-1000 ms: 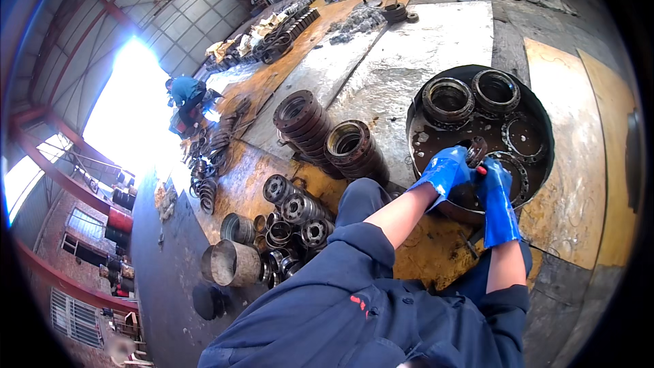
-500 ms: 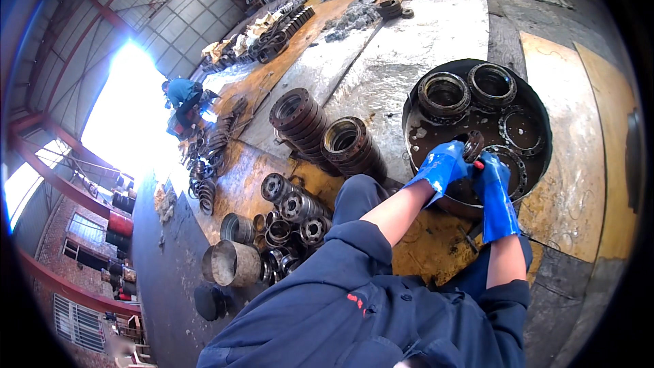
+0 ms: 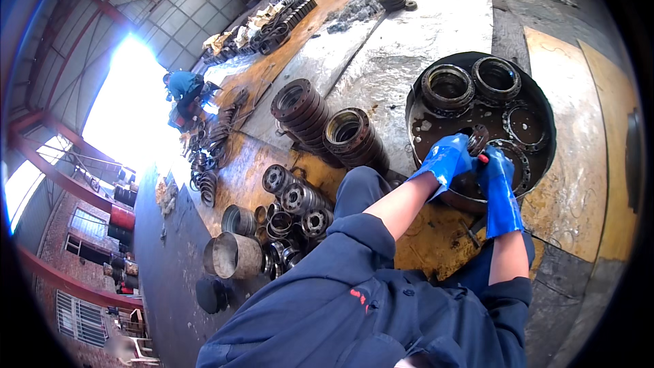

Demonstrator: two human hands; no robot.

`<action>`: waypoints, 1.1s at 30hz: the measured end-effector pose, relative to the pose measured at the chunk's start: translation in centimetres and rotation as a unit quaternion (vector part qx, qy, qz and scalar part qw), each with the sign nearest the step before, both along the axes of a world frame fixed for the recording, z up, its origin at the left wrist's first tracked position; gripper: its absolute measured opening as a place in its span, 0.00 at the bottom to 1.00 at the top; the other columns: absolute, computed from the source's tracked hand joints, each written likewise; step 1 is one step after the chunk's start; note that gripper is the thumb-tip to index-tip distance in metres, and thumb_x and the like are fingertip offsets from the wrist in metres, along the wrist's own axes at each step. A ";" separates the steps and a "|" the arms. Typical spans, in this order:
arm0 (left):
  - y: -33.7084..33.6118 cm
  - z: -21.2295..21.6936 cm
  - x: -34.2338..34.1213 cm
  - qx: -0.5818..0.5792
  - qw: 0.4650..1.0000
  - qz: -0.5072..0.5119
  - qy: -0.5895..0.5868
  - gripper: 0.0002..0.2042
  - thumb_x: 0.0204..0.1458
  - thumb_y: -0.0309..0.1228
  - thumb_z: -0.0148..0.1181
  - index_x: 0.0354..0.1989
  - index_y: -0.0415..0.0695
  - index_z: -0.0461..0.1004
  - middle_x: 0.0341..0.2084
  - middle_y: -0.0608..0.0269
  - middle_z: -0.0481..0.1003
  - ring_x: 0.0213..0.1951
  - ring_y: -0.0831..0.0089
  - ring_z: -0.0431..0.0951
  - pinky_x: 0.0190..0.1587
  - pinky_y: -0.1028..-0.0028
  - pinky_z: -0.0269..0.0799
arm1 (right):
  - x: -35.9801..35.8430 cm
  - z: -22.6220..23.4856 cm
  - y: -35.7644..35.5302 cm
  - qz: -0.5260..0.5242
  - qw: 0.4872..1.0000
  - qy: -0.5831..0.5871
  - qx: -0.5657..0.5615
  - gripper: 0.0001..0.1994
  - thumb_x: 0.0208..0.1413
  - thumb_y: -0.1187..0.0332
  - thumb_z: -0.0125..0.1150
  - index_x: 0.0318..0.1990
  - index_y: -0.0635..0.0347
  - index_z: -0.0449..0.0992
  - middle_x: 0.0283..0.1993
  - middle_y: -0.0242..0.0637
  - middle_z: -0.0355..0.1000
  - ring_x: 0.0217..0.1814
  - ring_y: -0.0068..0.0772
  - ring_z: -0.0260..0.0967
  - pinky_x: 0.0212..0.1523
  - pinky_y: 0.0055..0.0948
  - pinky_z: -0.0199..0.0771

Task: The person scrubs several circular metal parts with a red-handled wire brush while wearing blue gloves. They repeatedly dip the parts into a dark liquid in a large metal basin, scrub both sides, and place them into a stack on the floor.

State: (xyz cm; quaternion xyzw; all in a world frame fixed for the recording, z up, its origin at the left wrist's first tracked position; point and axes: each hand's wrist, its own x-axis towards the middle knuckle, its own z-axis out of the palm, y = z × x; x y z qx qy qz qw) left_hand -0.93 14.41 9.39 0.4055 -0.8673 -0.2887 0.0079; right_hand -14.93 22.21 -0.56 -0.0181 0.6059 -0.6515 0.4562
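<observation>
- My left hand (image 3: 446, 160), blue-gloved: fingers curled around a small dark ring-shaped part (image 3: 477, 139), held at the near rim of the round black pan (image 3: 545, 129).
- My right hand (image 3: 499, 176), blue-gloved: fingers wrapped narrow about a red-tipped tool (image 3: 482, 159), just beside the left hand at its 3 o'clock; the tool's tip meets the ring-shaped part.
- Round black pan: oily, lying on the floor ahead of my knees.
- Two large bearing rings (image 3: 447, 87) (image 3: 496, 76): upright in the pan at 11 to 12 o'clock, side by side.
- Flat toothed ring (image 3: 524, 121): lying in the pan at 3 o'clock.
- Two stacks of rusty discs (image 3: 300, 109) (image 3: 354, 138): tilted, at 9 o'clock from the pan, just beside each other.
- Cluster of small flanged hubs (image 3: 296, 201): at 8 o'clock from the stacks.
- Metal bucket (image 3: 235, 255): on its side, at 7 o'clock from the hubs.
- Another person in blue (image 3: 182, 88): crouched well apart at 10 o'clock, by the bright doorway.
</observation>
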 end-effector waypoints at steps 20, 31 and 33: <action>0.3 0.4 -0.5 -0.008 1.000 -0.015 0.014 0.31 0.45 0.52 0.77 0.54 0.44 0.81 0.47 0.42 0.83 0.52 0.45 0.83 0.53 0.55 0.79 | -1.8 -5.5 0.2 0.069 0.964 0.242 -0.089 0.09 0.51 0.67 0.73 0.41 0.49 0.83 0.41 0.45 0.82 0.43 0.54 0.80 0.43 0.42 0.78; 0.6 1.1 -0.4 -0.009 1.000 -0.016 -0.001 0.34 0.46 0.54 0.76 0.57 0.43 0.79 0.48 0.40 0.83 0.52 0.44 0.83 0.53 0.55 0.79 | 0.0 -0.3 0.7 0.011 0.990 0.124 -0.068 0.06 0.60 0.71 0.65 0.35 0.66 0.80 0.30 0.41 0.77 0.27 0.33 0.76 0.24 0.34 0.76; 0.6 1.2 -0.4 -0.009 1.000 -0.015 -0.009 0.34 0.46 0.53 0.76 0.56 0.42 0.79 0.48 0.39 0.83 0.52 0.44 0.83 0.53 0.55 0.79 | 0.1 0.1 0.7 0.016 0.990 0.128 -0.052 0.06 0.60 0.71 0.66 0.35 0.66 0.81 0.31 0.41 0.78 0.27 0.32 0.76 0.25 0.34 0.75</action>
